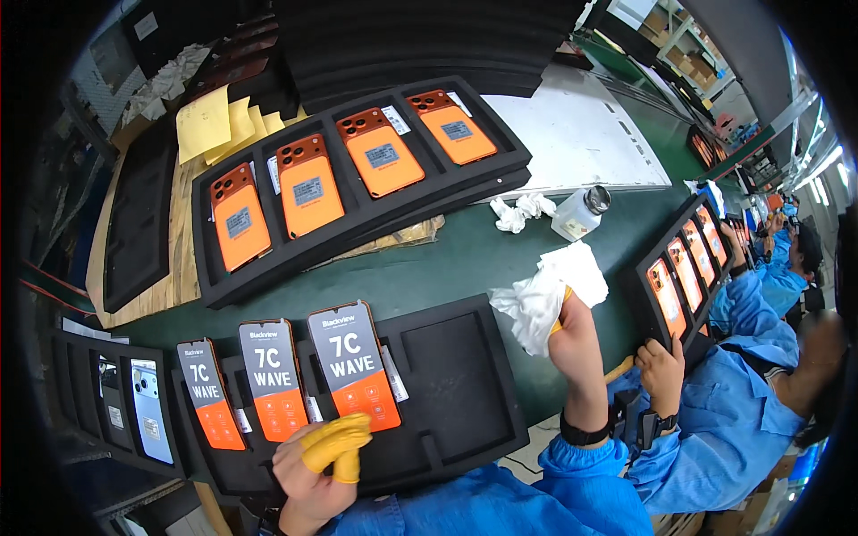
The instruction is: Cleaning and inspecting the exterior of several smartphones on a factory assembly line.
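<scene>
My right hand (576, 344), a yellow cot on a finger, grips a crumpled white wipe (534, 308) above the green bench. My left hand (313, 464) wears yellow finger cots. Its fingers are loosely bent, with nothing visible between them. They overlap the lower edge of an orange-edged phone (355, 366) with a grey-and-orange front film; whether they touch it, I cannot tell. Two similar phones, a middle one (271, 380) and a left one (211, 393), sit beside it in a black foam tray (460, 357). The tray's right-hand slot holds no phone.
Behind, another foam tray (380, 205) holds several orange phones, backs up. A white bottle (579, 214) with a dark cap stands near crumpled tissue (521, 213). Left are a tray with a blue phone (150, 411) and yellow sheets (204, 125). A co-worker (715, 393) handles a phone tray (657, 277) at right.
</scene>
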Demonstrator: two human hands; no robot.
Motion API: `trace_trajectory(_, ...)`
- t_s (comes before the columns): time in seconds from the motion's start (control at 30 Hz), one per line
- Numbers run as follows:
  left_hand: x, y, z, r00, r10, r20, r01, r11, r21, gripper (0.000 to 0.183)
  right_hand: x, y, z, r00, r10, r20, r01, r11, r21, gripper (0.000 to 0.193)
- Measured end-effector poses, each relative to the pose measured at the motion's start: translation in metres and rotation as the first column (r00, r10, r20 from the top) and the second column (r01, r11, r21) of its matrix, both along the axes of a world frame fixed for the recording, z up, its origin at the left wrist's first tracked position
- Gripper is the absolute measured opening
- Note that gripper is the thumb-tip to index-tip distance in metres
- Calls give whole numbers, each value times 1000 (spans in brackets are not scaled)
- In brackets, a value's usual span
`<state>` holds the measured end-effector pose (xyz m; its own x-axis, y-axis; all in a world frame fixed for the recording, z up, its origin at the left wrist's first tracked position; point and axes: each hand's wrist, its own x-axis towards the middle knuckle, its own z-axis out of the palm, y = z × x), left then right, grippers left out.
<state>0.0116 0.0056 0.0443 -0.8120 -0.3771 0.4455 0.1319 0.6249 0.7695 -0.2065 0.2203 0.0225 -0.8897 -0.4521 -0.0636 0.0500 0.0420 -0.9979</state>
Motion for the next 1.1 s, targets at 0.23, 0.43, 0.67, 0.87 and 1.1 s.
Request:
trace_trajectory(0.23, -16, 16, 14, 996, -88, 32, 84, 989, 122, 11, -4, 28, -6, 712, -58, -700, 456, 796, 398, 12)
trace_trajectory(0.43, -27, 34, 4, 954, -281, 106, 190, 837, 513, 30, 24, 36, 5, 997, -21, 72, 32, 987, -156, 10)
trace_trajectory(0.67, -48, 50, -15, 876, -482, 17, 301, 575, 760, 63, 75, 20, 8, 953, 301, 35, -298, 952, -74, 10)
trace_trajectory(0.87, -27, 57, -21, 960, -245, 137, 215, 956, 201, 30, 90, 11, 5, 936, 305, 175, -301, 952, -48, 31)
trace_trajectory(1.1, -15, 46, -24, 956, -271, -109, 224, 921, -320, 30, 98, 0, -12, 733, 501, 460, -364, 860, -357, 45)
